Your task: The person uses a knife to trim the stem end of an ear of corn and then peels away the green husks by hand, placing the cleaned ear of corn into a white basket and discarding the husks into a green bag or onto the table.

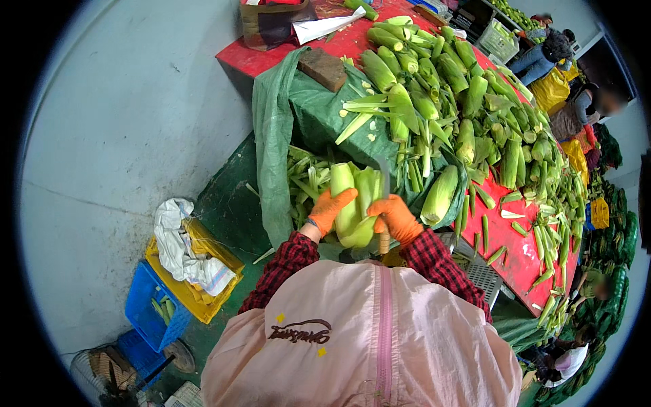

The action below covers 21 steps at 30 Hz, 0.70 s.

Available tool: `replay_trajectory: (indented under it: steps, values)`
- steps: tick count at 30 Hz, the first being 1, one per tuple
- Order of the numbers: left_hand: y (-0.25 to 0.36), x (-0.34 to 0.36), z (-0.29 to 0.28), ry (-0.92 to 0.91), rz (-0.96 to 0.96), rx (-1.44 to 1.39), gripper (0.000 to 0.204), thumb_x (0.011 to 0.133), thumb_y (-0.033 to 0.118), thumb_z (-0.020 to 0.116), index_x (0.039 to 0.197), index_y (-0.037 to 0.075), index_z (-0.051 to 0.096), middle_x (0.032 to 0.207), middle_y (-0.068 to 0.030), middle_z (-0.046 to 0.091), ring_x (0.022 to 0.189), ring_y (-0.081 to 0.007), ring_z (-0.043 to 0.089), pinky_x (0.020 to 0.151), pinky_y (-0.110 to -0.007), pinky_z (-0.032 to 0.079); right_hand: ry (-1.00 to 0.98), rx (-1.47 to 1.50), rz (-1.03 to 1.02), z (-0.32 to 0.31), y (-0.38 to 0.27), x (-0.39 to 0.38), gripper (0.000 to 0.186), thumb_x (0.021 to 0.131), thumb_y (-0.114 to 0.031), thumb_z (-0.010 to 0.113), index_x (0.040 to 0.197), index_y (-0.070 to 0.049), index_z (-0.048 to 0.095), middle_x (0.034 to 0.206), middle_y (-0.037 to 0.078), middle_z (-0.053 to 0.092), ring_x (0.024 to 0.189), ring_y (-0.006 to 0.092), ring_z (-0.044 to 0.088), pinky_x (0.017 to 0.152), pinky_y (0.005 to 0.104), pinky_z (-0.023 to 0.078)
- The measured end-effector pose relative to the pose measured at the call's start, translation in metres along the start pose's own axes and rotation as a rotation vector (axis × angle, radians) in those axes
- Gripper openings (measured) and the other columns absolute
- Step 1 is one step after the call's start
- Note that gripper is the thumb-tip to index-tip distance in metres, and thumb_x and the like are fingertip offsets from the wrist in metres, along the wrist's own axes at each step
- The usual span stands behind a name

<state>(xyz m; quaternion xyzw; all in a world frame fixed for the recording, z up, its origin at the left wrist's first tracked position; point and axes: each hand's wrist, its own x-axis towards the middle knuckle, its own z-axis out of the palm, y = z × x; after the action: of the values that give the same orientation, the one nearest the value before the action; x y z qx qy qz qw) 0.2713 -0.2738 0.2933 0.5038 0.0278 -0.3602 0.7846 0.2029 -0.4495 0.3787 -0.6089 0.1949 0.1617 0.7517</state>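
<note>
My left hand [331,207], in an orange glove, is closed round a pale green corn ear [344,186]. My right hand [397,218], also gloved, grips a knife [384,239] with a wooden handle, its blade upright, and its fingers touch the loosened husk [366,193] of that ear. Below the ear lie husk scraps [305,178] within a green tarp [274,136]. Another unpeeled ear [439,197] rests just right of my right hand. A wooden block [322,68] sits on the tarp above.
A red table [241,55] bears a large corn heap [475,98]. At lower left stand a yellow crate [211,302] with white sacking and a blue crate [142,305]. Several other people [536,57] are along the right, among filled sacks [617,285]. A pale wall [108,115] is at left.
</note>
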Motion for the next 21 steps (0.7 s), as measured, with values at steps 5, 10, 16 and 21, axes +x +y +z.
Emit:
replay_trajectory:
  steps: [5, 10, 16, 21]
  values:
    - [0.012, -0.01, -0.019, -0.363, 0.121, -0.33, 0.079, 0.083, 0.047, 0.069, 0.146, 0.011, 0.038, 0.12, -0.0137, 0.06, 0.101, -0.0229, 0.062, 0.089, -0.036, 0.05, 0.234, -0.139, -0.034, -0.044, -0.017, 0.014, 0.014, 0.076, -0.012, 0.066, 0.08, 0.001, 0.063, 0.059, 0.008, 0.058, 0.041, 0.018, 0.054, 0.042, 0.0294, 0.044]
    - [0.029, -0.026, -0.009, -0.474, 0.133, -0.401, 0.092, 0.079, 0.045, 0.073, 0.151, 0.007, 0.028, 0.116, -0.0192, 0.063, 0.105, -0.029, 0.062, 0.092, -0.04, 0.049, 0.385, -0.593, -0.03, -0.031, -0.036, 0.023, 0.044, 0.083, -0.027, 0.071, 0.113, 0.004, 0.062, 0.075, 0.007, 0.065, 0.044, 0.0163, 0.056, 0.043, 0.03, 0.046]
    - [0.047, -0.026, 0.016, -0.248, 0.504, 0.448, 0.083, 0.076, 0.024, 0.078, 0.146, 0.005, 0.038, 0.131, -0.0107, 0.058, 0.117, -0.0184, 0.057, 0.102, -0.033, 0.042, 0.029, -0.285, -0.28, 0.022, -0.055, -0.028, 0.08, 0.076, -0.026, 0.081, 0.143, -0.006, 0.044, 0.107, 0.003, 0.066, 0.061, 0.0054, 0.056, 0.048, 0.021, 0.047]
    - [0.046, -0.016, 0.087, -0.523, 0.601, 0.649, 0.09, 0.072, 0.023, 0.081, 0.148, 0.006, 0.035, 0.148, -0.0108, 0.045, 0.13, -0.0207, 0.048, 0.106, -0.035, 0.039, 0.401, -0.413, -0.728, -0.013, -0.008, -0.051, 0.071, 0.071, -0.02, 0.083, 0.134, -0.004, 0.055, 0.109, 0.005, 0.069, 0.077, 0.0043, 0.06, 0.057, 0.0214, 0.05]
